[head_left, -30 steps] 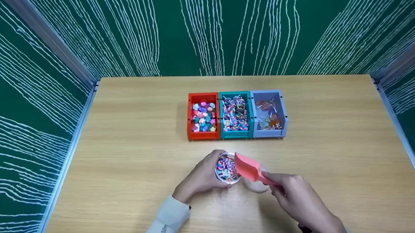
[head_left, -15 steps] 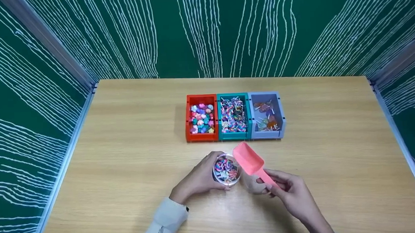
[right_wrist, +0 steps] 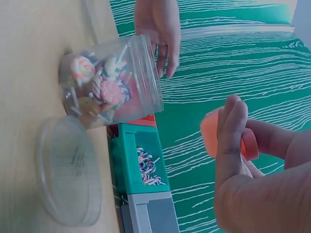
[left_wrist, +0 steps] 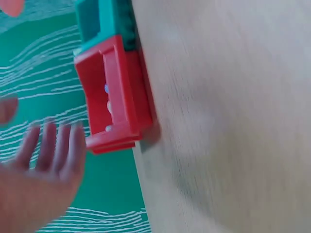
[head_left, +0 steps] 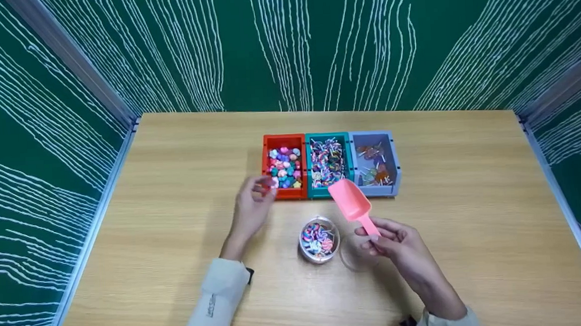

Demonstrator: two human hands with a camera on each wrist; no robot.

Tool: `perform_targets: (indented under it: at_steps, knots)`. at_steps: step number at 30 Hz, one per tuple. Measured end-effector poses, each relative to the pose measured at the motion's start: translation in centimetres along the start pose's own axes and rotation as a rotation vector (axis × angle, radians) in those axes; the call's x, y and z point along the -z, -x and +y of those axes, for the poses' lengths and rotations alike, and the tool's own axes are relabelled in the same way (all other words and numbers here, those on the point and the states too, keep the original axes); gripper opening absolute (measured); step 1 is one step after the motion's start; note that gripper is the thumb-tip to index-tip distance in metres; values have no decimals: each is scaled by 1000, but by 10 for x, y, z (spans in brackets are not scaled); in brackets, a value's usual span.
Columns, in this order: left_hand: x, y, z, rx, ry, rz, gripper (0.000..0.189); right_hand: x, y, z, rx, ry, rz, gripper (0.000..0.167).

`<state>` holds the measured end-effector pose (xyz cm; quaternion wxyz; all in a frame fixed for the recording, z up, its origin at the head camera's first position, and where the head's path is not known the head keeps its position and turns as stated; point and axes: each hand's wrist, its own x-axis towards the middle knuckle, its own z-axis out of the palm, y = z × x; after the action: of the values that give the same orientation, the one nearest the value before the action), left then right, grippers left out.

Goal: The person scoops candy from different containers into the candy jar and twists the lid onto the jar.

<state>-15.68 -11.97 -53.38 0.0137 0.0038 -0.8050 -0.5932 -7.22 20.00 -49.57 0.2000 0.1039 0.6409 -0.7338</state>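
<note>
My left hand is at the front left corner of the red bin, which contains small colourful pieces. Its fingers hold nothing and look spread and slightly bent in the left wrist view. A pink scoop is gripped by its handle in my right hand, the scoop's end up over the front of the teal bin. No candy shows in the scoop. Between the hands, a clear jar stands upright without a lid, partly filled with miniature lollipops. A clear round lid lies beside it on the table.
The teal bin is full of mini lollipops, and the lavender bin holds a few translucent ones. All three bins stand joined in a row. Green panels with white lines enclose the wooden table at the back and sides.
My left hand has let go of the jar and moved up and left to the red bin. My right hand has turned the scoop face up and lifted it away from the jar.
</note>
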Motion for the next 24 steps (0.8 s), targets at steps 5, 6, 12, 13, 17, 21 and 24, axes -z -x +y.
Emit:
perform_targets:
  at_steps: [5, 6, 12, 13, 17, 21, 24]
  knots:
    - [-4, -20, -2, 63, -56, 185, 39, 2, -16, -9, -47, -39, -47, 52]
    - [-4, -23, -2, 85, -62, 189, 40, 2, -18, -10, -49, -39, -56, 52]
    - [-9, -37, -1, 178, -94, 170, 43, 1, -30, -17, -23, -10, -106, 50]
    - [-9, -39, -1, 187, -101, 168, 42, 1, -32, -17, -20, -5, -114, 50]
    - [-8, -45, -1, 198, -127, 171, 37, -1, -40, -19, -21, 17, -159, 49]
    - [-8, -49, -2, 203, -140, 178, 33, -1, -49, -20, -25, 24, -197, 50]
    - [-8, -52, -4, 202, -144, 175, 31, -1, -56, -20, -35, 5, -189, 51]
